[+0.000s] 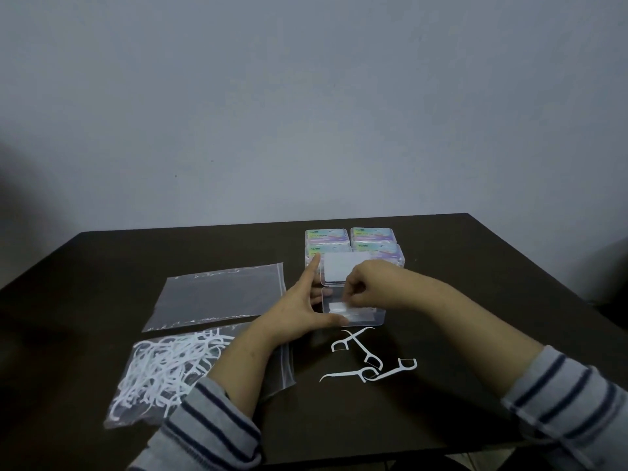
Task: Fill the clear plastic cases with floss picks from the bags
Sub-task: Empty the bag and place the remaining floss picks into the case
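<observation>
While the full bag (pixel 163 375) lies at front left under the left forearm, picks still packed inside, its zip end could get dragged or spill if that arm shifts. Flat empty bag (pixel 217 295) just behind it, no risk. Left hand (pixel 306 307) is spread, fingers straight, bracing the left side of the open clear case (pixel 353 312); not gripping, so the light case could skid or its raised lid (pixel 346 270) flop shut if pressure drops. Right hand (pixel 367 283) curled over the tray, fingertips pinched together on what looks like a pick; too blurred to confirm. Crooked placement would likely jam the stack or block the lid. Loose floss picks (pixel 368 360) lie near the table (pixel 475 266) front, just before the case; a sleeve sweep could knock them off. Four filled cases (pixel 353 241) sit right behind the lid, touching or nearly, easy to bump.
</observation>
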